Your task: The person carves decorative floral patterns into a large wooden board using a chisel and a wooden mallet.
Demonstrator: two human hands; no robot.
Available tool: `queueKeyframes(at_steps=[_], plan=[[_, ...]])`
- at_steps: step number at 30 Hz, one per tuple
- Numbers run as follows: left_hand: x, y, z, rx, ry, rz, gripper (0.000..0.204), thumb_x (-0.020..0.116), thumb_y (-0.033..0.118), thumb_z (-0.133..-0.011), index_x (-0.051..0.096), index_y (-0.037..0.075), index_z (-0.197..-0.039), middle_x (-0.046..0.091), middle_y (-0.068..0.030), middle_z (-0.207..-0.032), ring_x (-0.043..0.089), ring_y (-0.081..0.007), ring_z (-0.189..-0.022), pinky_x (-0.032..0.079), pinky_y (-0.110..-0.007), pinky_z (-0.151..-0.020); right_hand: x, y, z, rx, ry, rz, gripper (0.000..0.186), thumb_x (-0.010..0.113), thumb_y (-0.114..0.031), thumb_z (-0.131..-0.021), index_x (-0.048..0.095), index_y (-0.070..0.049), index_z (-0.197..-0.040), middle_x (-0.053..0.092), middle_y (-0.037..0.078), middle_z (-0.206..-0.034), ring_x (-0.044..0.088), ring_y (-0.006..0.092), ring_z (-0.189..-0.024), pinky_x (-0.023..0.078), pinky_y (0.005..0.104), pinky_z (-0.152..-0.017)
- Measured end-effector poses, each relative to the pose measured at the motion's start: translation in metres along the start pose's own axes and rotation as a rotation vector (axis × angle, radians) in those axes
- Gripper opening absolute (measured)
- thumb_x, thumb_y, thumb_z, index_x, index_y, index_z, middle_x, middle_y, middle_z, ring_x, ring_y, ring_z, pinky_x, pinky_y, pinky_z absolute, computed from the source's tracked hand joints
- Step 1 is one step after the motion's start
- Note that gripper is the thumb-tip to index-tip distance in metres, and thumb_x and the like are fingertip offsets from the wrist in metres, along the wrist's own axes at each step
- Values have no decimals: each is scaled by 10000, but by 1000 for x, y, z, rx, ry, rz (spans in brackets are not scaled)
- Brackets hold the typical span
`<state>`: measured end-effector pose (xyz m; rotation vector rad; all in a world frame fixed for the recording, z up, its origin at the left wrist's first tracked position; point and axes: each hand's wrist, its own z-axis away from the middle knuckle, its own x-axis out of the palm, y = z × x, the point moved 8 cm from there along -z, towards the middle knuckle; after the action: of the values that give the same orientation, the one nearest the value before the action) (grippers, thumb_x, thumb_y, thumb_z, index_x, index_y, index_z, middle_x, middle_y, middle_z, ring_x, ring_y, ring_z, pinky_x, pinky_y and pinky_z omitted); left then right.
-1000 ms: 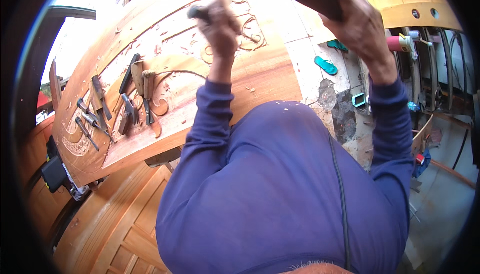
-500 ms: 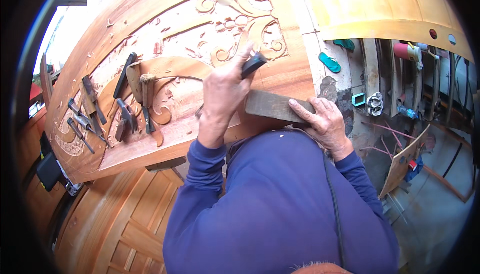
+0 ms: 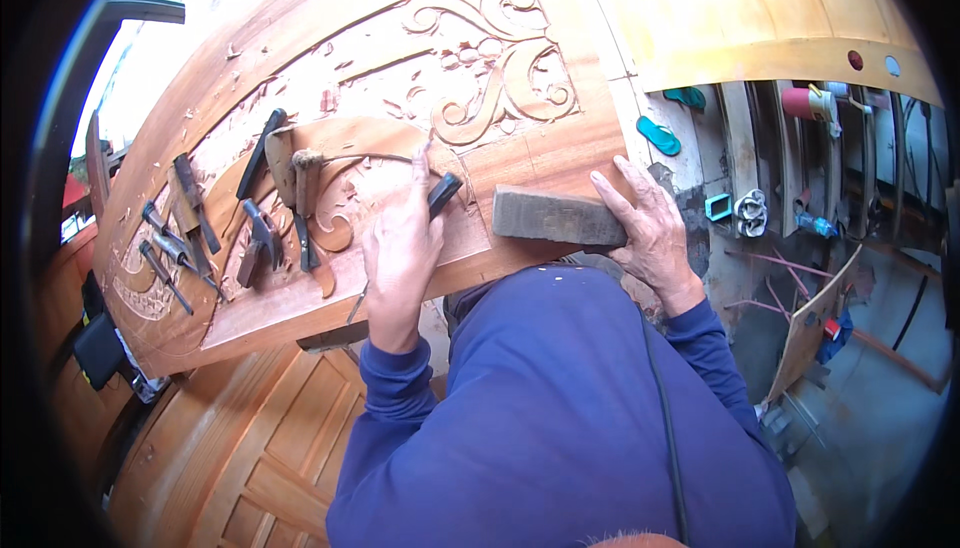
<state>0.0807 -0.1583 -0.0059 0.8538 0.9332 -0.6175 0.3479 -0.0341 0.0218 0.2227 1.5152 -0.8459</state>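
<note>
1. Half a second ago, the left hand (image 3: pixel 402 253) was near the grey-brown rectangular wooden block (image 3: pixel 550 216); now it is further left, its fingers loosely around a thin tool with a black handle (image 3: pixel 445 194).
2. The right hand (image 3: pixel 652 233) has lifted its fingers from the block and spreads them by its right end; palm contact I cannot tell. Probably the striking is paused.
3. The block lies at the near edge of the carved reddish wooden panel (image 3: pixel 575 155), long axis left-to-right.
4. The handle points up-right, diagonally.

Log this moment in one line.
Left hand: holds dark-handled tool; Right hand: open at greyish block; Block: by near edge of carved panel
</note>
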Motion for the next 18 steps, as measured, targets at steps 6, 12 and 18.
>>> queueKeyframes(at_steps=[6, 12, 18], plan=[[12, -14, 17, 35, 75, 64, 838, 767, 243, -884, 358, 150, -1609, 721, -213, -1079, 700, -399, -961, 527, -465, -839, 2, 3, 2, 25, 7, -145, 1052, 951, -230, -544, 530, -321, -1504, 464, 117, -1572, 526, 375, -1371, 499, 457, -1095], [9, -18, 19, -28, 55, 37, 826, 760, 289, -892, 360, 200, -1609, 716, -220, -1123, 701, -403, -996, 527, -462, -856, 4, 5, 6, 29, 35, -141, 1073, 946, -183, -546, 513, -354, -1513, 471, 106, -1573, 578, 354, -1319, 549, 452, -1022], [9, -13, 21, -57, 34, 136, 795, 756, 296, -905, 378, 215, -1600, 708, -209, -1209, 684, -382, -1117, 523, -443, -938, 6, 6, 12, -12, 78, -140, 1092, 943, -218, -562, 474, -359, -1538, 471, 104, -1577, 598, 356, -1287, 556, 455, -1002]])
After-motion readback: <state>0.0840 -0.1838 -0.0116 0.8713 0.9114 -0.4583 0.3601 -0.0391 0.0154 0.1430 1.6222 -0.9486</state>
